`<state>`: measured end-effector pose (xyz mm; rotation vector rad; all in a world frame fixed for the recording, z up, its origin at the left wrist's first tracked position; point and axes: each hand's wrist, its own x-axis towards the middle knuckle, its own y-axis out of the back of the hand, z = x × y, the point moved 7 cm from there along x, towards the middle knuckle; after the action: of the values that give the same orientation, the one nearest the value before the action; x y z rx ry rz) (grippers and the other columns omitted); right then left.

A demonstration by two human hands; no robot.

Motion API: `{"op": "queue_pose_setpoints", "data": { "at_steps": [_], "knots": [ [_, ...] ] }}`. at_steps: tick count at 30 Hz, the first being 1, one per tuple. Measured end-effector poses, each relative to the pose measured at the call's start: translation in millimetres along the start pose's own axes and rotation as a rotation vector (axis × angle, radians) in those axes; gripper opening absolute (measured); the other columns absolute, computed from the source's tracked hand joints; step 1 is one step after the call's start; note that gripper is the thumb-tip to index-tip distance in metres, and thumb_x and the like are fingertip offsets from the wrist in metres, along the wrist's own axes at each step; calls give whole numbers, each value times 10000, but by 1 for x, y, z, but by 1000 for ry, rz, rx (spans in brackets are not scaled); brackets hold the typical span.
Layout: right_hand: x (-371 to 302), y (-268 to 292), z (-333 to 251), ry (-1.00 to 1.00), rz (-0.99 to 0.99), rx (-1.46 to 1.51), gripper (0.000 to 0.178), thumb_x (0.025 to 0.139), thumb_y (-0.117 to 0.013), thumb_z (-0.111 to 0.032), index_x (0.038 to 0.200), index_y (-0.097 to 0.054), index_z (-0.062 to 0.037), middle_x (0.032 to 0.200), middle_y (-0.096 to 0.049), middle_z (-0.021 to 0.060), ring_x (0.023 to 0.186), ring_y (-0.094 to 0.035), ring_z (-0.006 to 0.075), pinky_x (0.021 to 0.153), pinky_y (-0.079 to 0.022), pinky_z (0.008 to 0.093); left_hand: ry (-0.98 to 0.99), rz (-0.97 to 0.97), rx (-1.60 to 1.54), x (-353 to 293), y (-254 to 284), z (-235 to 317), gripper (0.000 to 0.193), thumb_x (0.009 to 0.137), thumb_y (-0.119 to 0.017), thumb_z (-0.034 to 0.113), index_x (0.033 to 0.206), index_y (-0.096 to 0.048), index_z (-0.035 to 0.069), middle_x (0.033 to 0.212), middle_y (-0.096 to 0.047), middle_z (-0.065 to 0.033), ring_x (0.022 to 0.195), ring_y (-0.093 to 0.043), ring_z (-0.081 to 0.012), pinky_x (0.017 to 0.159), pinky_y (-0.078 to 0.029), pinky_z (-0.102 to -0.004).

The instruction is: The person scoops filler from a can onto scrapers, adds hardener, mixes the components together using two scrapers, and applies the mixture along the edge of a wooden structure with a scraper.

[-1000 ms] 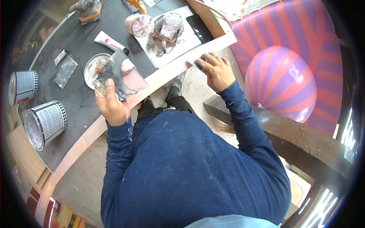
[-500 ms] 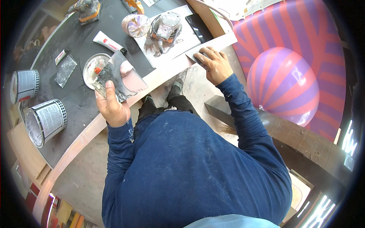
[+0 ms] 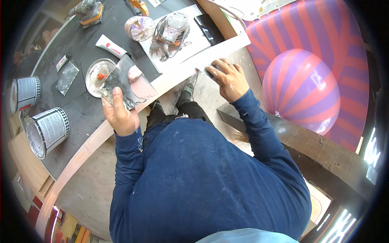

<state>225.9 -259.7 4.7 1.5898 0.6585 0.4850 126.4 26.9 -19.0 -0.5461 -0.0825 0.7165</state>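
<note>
Grips one dark, smeared plate in the left hand, thumb on top, with one pink lump of putty on its right part. Holds it over the near edge of the dark tabletop. Clasps one thin, greyish blade in the right hand, fingers bent over it, at the pale edge strip; cannot tell whether touching or just above. Has, right beside the plate and partly behind it, one round lid bearing one orange-red bit. Counts, farther out on the tabletop, two white tubes, one large and one small, and one small smeared sheet. Has two tins to the left, both tilted in view. Counts two sanders, one on a white board and one at the far left, plus one wrapped roll and one dark phone. Finds, well to the right, one striped ball before one striped panel.
</note>
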Motion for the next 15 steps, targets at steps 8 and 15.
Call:
{"op": "queue_pose_setpoints", "data": {
  "at_steps": [8, 15],
  "knots": [
    [19, -11, -1, 49, 104, -29, 449, 853, -620, -52, 1280, -589, -187, 1279, -554, 50, 1266, -494, 255, 982, -407, 442, -11, -12, 30, -2, -1, -2, 420, 987, -508, 74, 1385, -435, -39, 1319, -549, -141, 1183, -559, -219, 1013, -461, -359],
    [25, -18, 4, 61, 104, -44, 433, 863, -614, -60, 1278, -594, -184, 1279, -557, 55, 1277, -488, 255, 994, -400, 451, 5, -17, 10, -2, 0, -4, 432, 991, -495, 76, 1404, -416, -26, 1348, -530, -139, 1229, -537, -236, 1053, -433, -380]
  ]
}}
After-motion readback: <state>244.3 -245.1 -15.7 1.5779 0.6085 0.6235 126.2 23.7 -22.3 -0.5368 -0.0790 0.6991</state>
